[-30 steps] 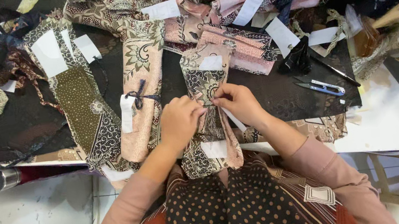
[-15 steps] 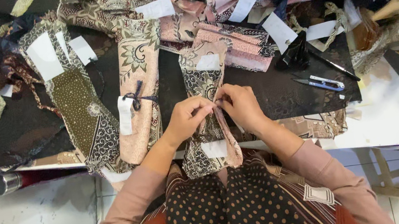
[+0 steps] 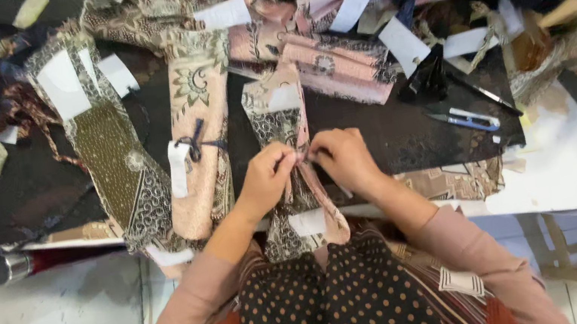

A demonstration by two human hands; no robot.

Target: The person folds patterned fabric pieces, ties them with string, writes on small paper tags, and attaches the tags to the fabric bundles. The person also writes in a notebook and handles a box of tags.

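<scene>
Both hands are pinching the middle of a patterned bundle (image 3: pixel 281 121), left hand (image 3: pixel 266 180) and right hand (image 3: pixel 344 161) meeting to cinch it, seemingly tying. Left of the bundle, a tied pink bundle (image 3: pixel 200 141) is lying; scissors (image 3: pixel 466 118) are resting to its right.

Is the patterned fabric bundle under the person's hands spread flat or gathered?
Gathered: the left hand and right hand pinch the fabric bundle narrow at its middle; it widens above and below.
</scene>
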